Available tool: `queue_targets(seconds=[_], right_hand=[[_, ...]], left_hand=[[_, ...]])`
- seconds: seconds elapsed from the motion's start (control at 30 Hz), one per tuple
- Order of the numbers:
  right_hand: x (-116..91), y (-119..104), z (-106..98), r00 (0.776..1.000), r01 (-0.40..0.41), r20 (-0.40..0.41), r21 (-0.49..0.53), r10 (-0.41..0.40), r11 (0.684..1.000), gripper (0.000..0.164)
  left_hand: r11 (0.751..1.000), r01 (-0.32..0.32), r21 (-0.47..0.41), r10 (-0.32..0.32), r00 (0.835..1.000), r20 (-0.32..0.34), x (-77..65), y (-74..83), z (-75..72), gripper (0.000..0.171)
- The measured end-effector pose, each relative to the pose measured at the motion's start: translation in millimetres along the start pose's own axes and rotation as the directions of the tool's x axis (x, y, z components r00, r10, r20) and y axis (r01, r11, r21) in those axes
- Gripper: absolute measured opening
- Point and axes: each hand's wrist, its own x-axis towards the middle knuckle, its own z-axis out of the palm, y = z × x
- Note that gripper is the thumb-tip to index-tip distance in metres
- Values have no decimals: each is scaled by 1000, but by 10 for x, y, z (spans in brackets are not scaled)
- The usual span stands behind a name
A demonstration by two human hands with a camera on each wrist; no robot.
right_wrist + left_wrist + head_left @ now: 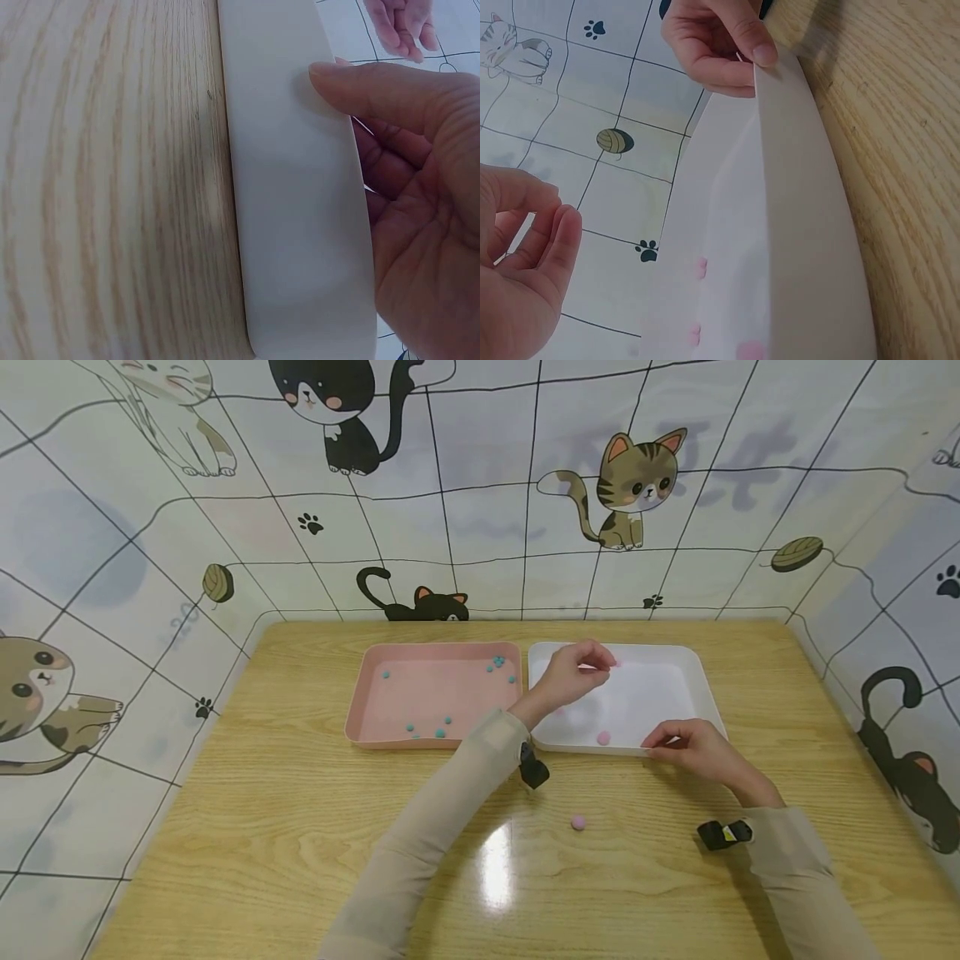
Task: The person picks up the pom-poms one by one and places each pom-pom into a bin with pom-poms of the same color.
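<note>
A white tray stands on the table, with a pink ball near its front wall. My right hand pinches the tray's front rim, thumb on the outer wall and fingers inside. Above the tray's back left part hovers my left hand, fingers bent loosely and tips close together. Nothing shows between those fingertips in the left wrist view. Small pink pieces lie inside the tray, one of them close by the left fingertips in the head view. Another pink ball lies on the table in front.
Left of the white tray, almost touching it, stands a pink tray holding several small teal balls. Both trays rest on a wooden table. A cat-patterned cloth rises behind the table and at both sides.
</note>
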Motion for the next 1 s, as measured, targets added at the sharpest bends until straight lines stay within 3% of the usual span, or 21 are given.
queue_targets(seconds=[0.1,0.23,0.33,0.47,0.63,1.0], right_hand=[[0,5,-8,1000,-12,12,-9,12,1000,10],[7,19,-6,1000,-3,7,-14,3,1000,6],[10,15,-2,1000,9,2,-10,-9,1000,7],[7,10,-1,1000,9,3,-7,-9,1000,12],[5,16,3,1000,9,4,-3,-9,1000,11],[2,18,-6,1000,-8,9,-7,8,1000,10]], left_hand=[[1000,-16,-14,16,1000,12,-26,1,9,11],[999,-28,-31,28,999,17,-150,183,-13,12],[999,-37,-39,38,999,18,-195,201,-3,13],[998,-42,-54,43,999,20,-178,26,56,12],[997,-31,-70,35,998,47,-267,6,90,11],[992,-113,-56,119,985,124,-495,-13,154,11]])
